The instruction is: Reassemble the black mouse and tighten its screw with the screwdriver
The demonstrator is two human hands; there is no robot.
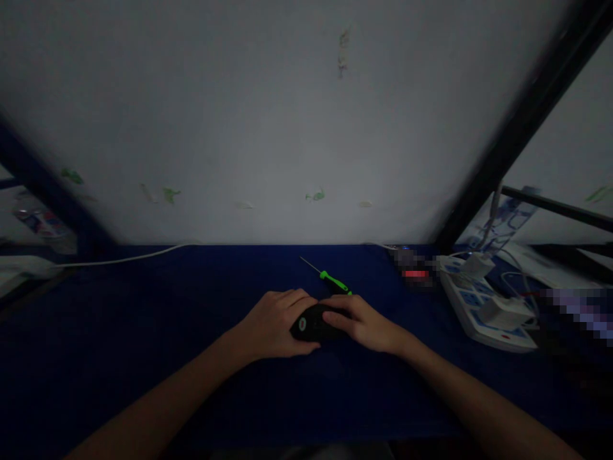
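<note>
A black computer mouse point(313, 324) with a small light oval mark lies sideways between my two hands, low over the blue table. My left hand point(280, 324) wraps round its left end, thumb along the near side and fingers on the far side. From the right, my right hand point(361, 321) grips the other end, its thumb on top and fingers along the far edge. Just beyond the hands rests a screwdriver point(334, 281) with a green and black handle, its thin shaft pointing away to the left. The right hand hides the handle's near end.
A white power strip point(479, 313) with plugged-in adapters stands at the right on the blue table point(143, 370). A white cable point(129, 259) runs along the back left. Dark frame posts rise at both sides before a pale wall point(268, 128). A plastic bottle point(43, 220) is at far left.
</note>
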